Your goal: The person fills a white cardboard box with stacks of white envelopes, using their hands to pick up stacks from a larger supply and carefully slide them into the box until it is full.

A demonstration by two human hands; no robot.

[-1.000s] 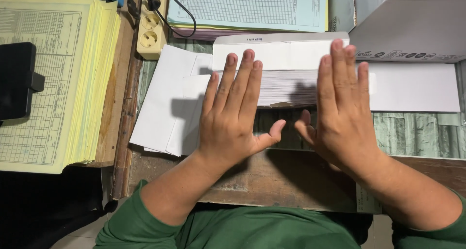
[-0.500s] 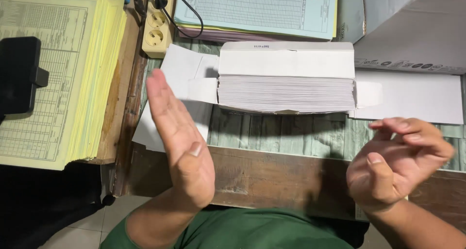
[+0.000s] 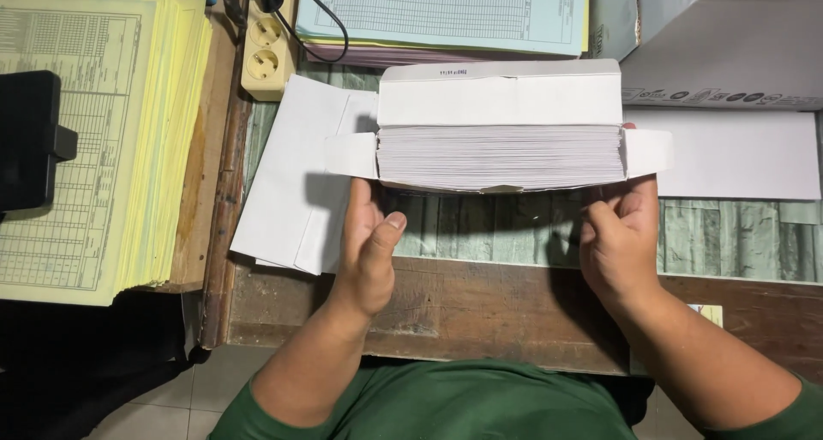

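— While both hands sit at the desk's near edge, what are they gripping?

— An open white cardboard box [image 3: 500, 105] packed with a stack of white envelopes [image 3: 501, 157], edges facing the person. The left hand [image 3: 369, 251] grasps the box's left end from below, thumb up by the side flap [image 3: 351, 155]. The right hand [image 3: 619, 243] holds the right end the same way, fingers curled under the other flap [image 3: 649, 151].

— Where does the box lie?

— At the middle of the wooden desk [image 3: 480, 303], over a strip of grey-green plank-patterned covering [image 3: 737, 238], its lid flap folded back.

— What surrounds it?

— One loose white envelope [image 3: 287, 183] lies partly under its left end. A long white sheet [image 3: 729, 153] lies to the right, beneath a large pale carton [image 3: 729, 37]. Behind sits a pad of blue ruled forms [image 3: 446, 11]; beside that a cream power strip [image 3: 267, 50] with a black cable. At far left, a thick pile of yellow ruled forms [image 3: 94, 140] with a black device [image 3: 27, 140] on it.

— And the floor?

— Grey tiles [image 3: 171, 406] below.
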